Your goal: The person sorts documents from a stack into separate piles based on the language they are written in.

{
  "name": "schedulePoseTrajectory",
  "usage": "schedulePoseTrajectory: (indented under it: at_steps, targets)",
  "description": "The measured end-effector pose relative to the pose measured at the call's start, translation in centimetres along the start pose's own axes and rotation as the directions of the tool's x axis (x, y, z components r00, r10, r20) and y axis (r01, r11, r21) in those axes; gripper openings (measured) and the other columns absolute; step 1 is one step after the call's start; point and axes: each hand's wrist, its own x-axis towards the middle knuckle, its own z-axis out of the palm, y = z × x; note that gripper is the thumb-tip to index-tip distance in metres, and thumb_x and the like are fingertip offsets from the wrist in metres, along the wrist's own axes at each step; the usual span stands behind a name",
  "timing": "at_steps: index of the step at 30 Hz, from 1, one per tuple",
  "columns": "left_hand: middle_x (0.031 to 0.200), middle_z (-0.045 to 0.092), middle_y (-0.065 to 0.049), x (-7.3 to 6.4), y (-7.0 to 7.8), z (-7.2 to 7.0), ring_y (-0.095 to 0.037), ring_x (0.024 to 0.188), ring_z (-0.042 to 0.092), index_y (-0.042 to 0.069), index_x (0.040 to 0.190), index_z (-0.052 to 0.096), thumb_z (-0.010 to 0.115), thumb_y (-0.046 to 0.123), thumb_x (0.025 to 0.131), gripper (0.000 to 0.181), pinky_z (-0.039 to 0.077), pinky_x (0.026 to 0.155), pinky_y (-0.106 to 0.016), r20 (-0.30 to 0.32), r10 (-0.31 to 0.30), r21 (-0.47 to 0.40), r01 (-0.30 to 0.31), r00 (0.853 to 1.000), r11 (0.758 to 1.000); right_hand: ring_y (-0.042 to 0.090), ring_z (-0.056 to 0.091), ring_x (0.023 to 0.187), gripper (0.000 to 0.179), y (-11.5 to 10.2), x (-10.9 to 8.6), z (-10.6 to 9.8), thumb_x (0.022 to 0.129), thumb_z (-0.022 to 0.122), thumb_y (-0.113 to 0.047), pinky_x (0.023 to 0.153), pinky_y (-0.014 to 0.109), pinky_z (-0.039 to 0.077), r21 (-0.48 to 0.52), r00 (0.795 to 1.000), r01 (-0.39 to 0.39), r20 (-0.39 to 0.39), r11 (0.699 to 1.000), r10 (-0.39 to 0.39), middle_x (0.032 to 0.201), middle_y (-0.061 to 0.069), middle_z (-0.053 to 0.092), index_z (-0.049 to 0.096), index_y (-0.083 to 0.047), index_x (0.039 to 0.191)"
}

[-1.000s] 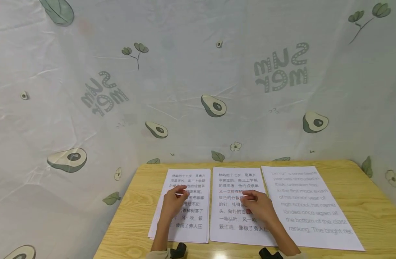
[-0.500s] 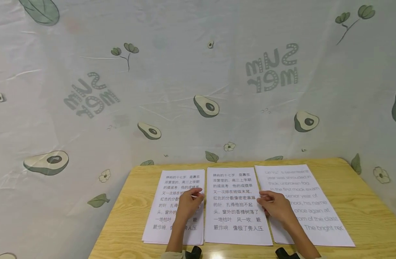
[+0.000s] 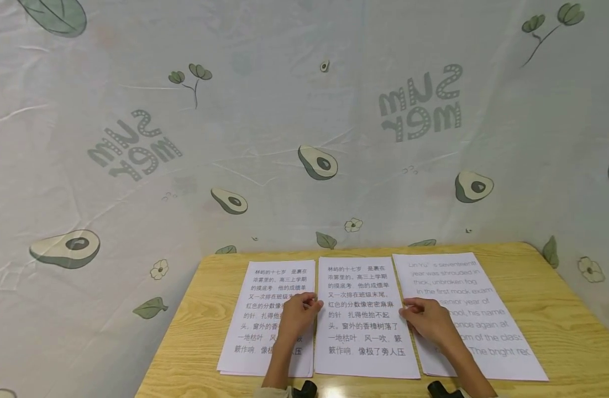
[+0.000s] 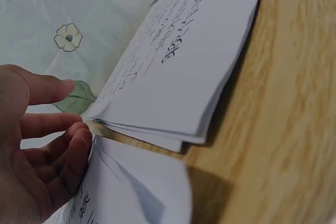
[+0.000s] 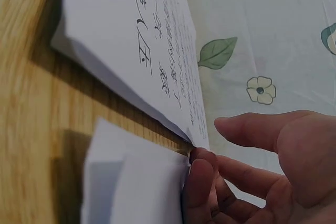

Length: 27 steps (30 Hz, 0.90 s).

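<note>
The middle stack of printed paper (image 3: 366, 331) lies flat between my two hands. My left hand (image 3: 297, 315) is over the right part of the left paper stack (image 3: 235, 354), fingertips right at the middle stack's left edge. Over the right paper stack (image 3: 503, 370), my right hand (image 3: 429, 320) has its fingertips at the middle stack's right edge. In the left wrist view the thumb (image 4: 58, 90) stands apart from the bent fingers, which meet the paper edges. The right wrist view likewise shows a raised thumb (image 5: 247, 127), with fingertips in the narrow gap between stacks.
All three stacks lie side by side on a wooden table (image 3: 185, 331). Behind it hangs a pale cloth (image 3: 264, 132) printed with avocados and leaves. A black wrist device (image 3: 304, 388) sits at the left cuff, another (image 3: 439, 389) at the right.
Both hands have moved right across the papers, from over the left and middle stacks to the middle stack's two side edges. The head view has also shifted slightly. The stacks stay in place.
</note>
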Motion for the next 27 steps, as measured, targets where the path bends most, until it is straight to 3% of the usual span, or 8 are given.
schedulePoseTrajectory:
  at_steps: [6, 14, 21, 27]
  targets:
    - [0.094, 0.07, 0.0, -0.04, -0.02, 0.33, -0.01, 0.08, 0.057, 0.004, 0.122, 0.08, 0.08, 0.025, 0.095, 0.035, 0.046, 0.065, -0.021, 0.001, 0.009, 0.043, -0.009, 1.0, 0.999, 0.014, 0.065, 0.068, 0.05, 0.05, 0.08, -0.1, 0.1, 0.071, -0.026, 0.06, 0.028, 0.05, -0.026, 1.0, 0.016, 0.009, 1.0, -0.016, 0.106, 0.015, 0.077, 0.068, 0.008, 0.136]
    - [0.095, 0.07, -0.001, 0.02, -0.18, 0.44, -0.012, 0.083, 0.059, 0.003, 0.121, 0.08, 0.08, 0.023, 0.095, 0.033, 0.049, 0.066, -0.023, 0.008, 0.019, 0.035, -0.019, 1.0, 0.999, 0.017, 0.064, 0.066, 0.047, 0.02, 0.1, -0.11, 0.1, 0.072, -0.025, 0.057, 0.029, 0.049, -0.013, 0.999, 0.021, 0.024, 1.0, -0.021, 0.109, 0.018, 0.078, 0.069, 0.007, 0.135]
    - [0.098, 0.071, -0.002, -0.01, -0.12, 0.44, -0.012, 0.087, 0.062, 0.004, 0.122, 0.079, 0.08, 0.022, 0.095, 0.032, 0.052, 0.07, -0.024, 0.004, 0.04, 0.011, -0.04, 0.999, 0.999, 0.024, 0.074, 0.095, 0.041, -0.2, 0.09, -0.09, 0.099, 0.073, -0.024, 0.073, 0.031, 0.052, -0.07, 0.996, 0.082, -0.018, 0.994, -0.084, 0.108, 0.012, 0.079, 0.073, 0.004, 0.13]
    - [0.1, 0.072, 0.0, -0.11, 0.14, 0.45, -0.011, 0.088, 0.064, 0.007, 0.122, 0.079, 0.079, 0.02, 0.095, 0.03, 0.052, 0.071, -0.022, -0.004, 0.036, -0.023, -0.036, 0.999, 0.999, 0.027, 0.076, 0.098, 0.039, -0.8, -0.2, -0.05, 0.098, 0.076, -0.021, 0.077, 0.033, 0.055, -0.047, 0.995, 0.091, -0.046, 0.995, -0.093, 0.108, 0.011, 0.079, 0.074, 0.001, 0.13]
